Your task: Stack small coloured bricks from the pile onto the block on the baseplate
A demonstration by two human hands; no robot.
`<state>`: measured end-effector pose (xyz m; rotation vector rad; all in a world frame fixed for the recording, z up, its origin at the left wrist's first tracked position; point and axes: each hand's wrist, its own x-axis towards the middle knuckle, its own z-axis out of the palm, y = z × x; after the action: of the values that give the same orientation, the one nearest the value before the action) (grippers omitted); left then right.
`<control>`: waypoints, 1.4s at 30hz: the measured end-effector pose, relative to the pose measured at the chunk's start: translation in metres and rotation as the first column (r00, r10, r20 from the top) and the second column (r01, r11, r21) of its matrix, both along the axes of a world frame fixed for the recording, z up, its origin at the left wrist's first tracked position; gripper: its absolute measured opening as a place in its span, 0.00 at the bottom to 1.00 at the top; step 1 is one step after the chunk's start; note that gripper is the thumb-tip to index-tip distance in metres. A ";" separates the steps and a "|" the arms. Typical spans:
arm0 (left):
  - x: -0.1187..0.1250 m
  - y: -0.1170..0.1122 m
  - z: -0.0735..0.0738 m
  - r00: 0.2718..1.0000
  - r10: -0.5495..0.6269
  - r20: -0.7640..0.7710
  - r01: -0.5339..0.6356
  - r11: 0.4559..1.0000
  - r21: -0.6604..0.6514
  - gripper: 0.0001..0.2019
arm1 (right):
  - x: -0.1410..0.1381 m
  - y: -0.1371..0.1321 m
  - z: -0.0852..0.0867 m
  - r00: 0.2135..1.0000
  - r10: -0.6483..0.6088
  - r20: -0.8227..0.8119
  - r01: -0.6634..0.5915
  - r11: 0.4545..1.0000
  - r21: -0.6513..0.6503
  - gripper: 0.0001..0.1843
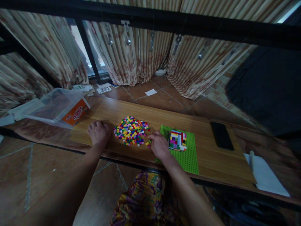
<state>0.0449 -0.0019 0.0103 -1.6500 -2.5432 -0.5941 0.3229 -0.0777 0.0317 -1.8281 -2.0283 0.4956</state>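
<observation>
My left hand (98, 133) rests on the wooden board, left of a loose pile of small coloured toy bricks (131, 130); its fingers lie forward on the surface and it holds nothing. Between the pile and a green baseplate (190, 160), my right hand (160, 145) has its fingers bent together beside a few stray bricks (148, 143). Whether a brick is pinched in those fingertips is too small to make out. On the baseplate, just right of that hand, sits a blocky build of multicoloured bricks (178, 140), roughly square.
A clear plastic tub (56, 106) with an orange label lies at the left end of the table. A black phone (221, 135) lies on the board (207, 157) at right, with white paper (270, 175) beyond it. A dark metal bar (150, 14) crosses above; curtains hang behind.
</observation>
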 end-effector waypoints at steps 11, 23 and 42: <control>0.001 0.000 0.001 1.000 0.002 0.012 -0.001 1.000 -0.005 0.19 | 0.002 -0.012 0.011 0.998 0.012 -0.056 -0.011 1.000 0.023 0.15; 0.001 -0.001 0.004 1.000 -0.013 0.015 0.013 1.000 -0.009 0.19 | 0.003 -0.032 0.021 0.980 -0.031 -0.197 0.054 0.992 0.113 0.12; 0.001 0.002 0.005 1.000 0.002 -0.026 -0.004 0.996 -0.084 0.22 | 0.131 -0.053 0.019 0.901 -0.272 -0.338 0.360 0.903 0.235 0.14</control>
<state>0.0455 -0.0001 0.0156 -1.6679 -2.5854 -0.4686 0.4542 -0.1302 0.0503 -1.7356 -1.4739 0.3292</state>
